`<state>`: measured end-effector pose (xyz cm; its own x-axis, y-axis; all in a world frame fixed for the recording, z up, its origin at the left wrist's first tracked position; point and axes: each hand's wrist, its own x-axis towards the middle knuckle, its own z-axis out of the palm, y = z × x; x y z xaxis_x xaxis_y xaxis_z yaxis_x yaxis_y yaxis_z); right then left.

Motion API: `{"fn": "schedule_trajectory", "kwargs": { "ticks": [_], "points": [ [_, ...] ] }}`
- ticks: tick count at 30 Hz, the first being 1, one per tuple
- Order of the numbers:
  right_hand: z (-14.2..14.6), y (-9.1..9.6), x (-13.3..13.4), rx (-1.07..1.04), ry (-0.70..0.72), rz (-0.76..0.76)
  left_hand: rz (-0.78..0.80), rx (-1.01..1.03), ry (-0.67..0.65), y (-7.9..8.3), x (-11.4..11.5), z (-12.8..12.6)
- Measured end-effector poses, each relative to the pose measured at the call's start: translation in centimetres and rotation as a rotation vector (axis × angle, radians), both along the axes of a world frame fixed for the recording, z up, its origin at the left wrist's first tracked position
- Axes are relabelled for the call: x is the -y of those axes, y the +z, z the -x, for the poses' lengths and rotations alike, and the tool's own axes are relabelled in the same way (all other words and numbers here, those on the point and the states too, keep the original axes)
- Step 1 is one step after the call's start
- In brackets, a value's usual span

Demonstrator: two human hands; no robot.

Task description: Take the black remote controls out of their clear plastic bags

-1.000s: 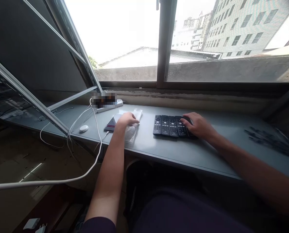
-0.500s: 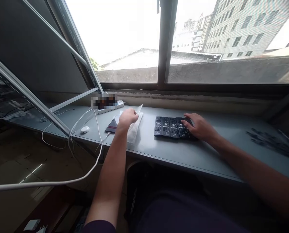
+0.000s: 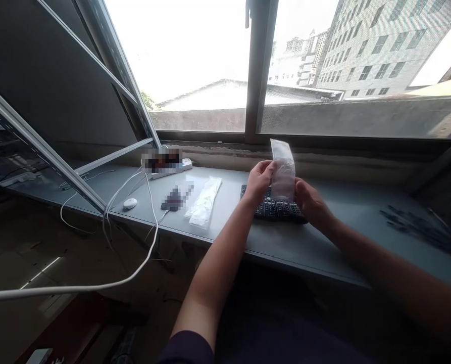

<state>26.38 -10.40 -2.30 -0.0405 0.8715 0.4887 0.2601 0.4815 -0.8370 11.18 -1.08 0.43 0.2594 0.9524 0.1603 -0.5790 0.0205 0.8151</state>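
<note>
A translucent plastic bag (image 3: 284, 179) is held upright above the table, its top edge standing free. My left hand (image 3: 259, 182) pinches its left side between thumb and fingers. On the opposite edge, the fingers of my right hand (image 3: 311, 202) are closed on the bag. Beneath and behind it lies a row of black remote controls (image 3: 274, 210) side by side, partly hidden by the bag and both hands. To the left, a flat pile of similar clear bags (image 3: 205, 202) rests on the table.
The grey table (image 3: 225, 227) runs below a window. Left of the bags lie a blurred-out phone-like item (image 3: 172, 198) on a cable, a round white puck (image 3: 130, 203) and a power strip (image 3: 187, 164). White cables (image 3: 155, 222) hang over the front edge. A dark heap (image 3: 414, 222) lies far right.
My left hand has lifted a bag from the pile and carried it right, over the remote controls. My right hand has come off the remotes and closed on the bag's edge.
</note>
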Motion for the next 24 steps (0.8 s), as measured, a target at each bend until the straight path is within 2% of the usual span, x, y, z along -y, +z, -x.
{"fn": "schedule_trajectory", "kwargs": {
  "ticks": [3,5,9,13,17,20,24],
  "points": [
    [0.3,0.2,0.1,-0.113,-0.085,0.026,-0.052,0.051,-0.018,-1.0,-0.4,0.0],
    [0.2,0.3,0.1,-0.100,-0.143,0.003,-0.075,0.078,-0.055,-0.9,-0.4,0.8],
    [0.2,0.2,0.4,-0.016,-0.156,-0.075,-0.030,0.074,-0.075,-0.5,-0.2,2.6],
    [0.5,0.2,0.6,0.119,-0.176,-0.160,0.015,0.140,0.000,-0.8,-0.6,3.6],
    [0.4,0.1,0.6,0.175,-0.182,-0.183,0.114,0.243,0.083,-1.1,-1.3,4.0],
    [0.3,0.1,0.6,0.188,-0.177,-0.208,0.160,0.276,0.103,-1.3,-1.7,4.1],
    [0.4,0.7,0.9,0.275,-0.239,-0.360,0.205,0.202,0.076,-1.3,-1.5,3.8]
  ]
}}
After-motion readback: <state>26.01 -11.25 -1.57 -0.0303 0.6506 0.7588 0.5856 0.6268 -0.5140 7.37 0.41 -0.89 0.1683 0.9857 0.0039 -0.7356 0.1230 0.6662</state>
